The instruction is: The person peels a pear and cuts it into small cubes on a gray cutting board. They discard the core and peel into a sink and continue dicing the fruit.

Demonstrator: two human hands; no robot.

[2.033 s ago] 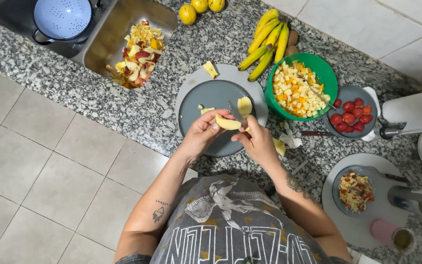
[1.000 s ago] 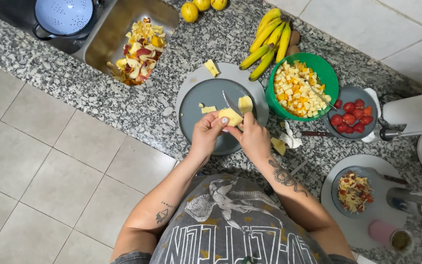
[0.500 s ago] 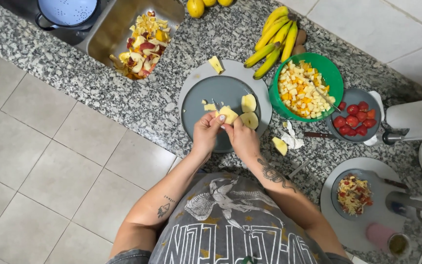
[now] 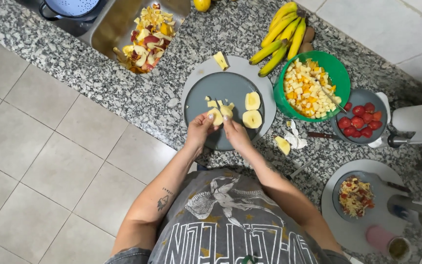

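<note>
My left hand [image 4: 199,131] and my right hand [image 4: 236,133] meet over the near part of a dark grey round plate [image 4: 230,83]. Each pinches a pale yellow peeled fruit piece: the left one [image 4: 216,116], the right one [image 4: 227,111], and the two pieces touch. Two thicker fruit slices [image 4: 252,110] lie on the plate just right of my hands. Small cut bits [image 4: 213,103] lie beyond my fingers. I see no knife in either hand.
The plate rests on a lighter grey round board [image 4: 268,93] on a speckled counter. To the right are a green bowl of diced fruit [image 4: 340,73], bananas [image 4: 282,29], a bowl of red fruit [image 4: 360,117] and a knife [image 4: 323,136]. Peels fill the sink [image 4: 142,34].
A knife seen over the fruit a second ago is gone from view. A second slice now lies on the plate. My hands stay together at the plate's near side.
</note>
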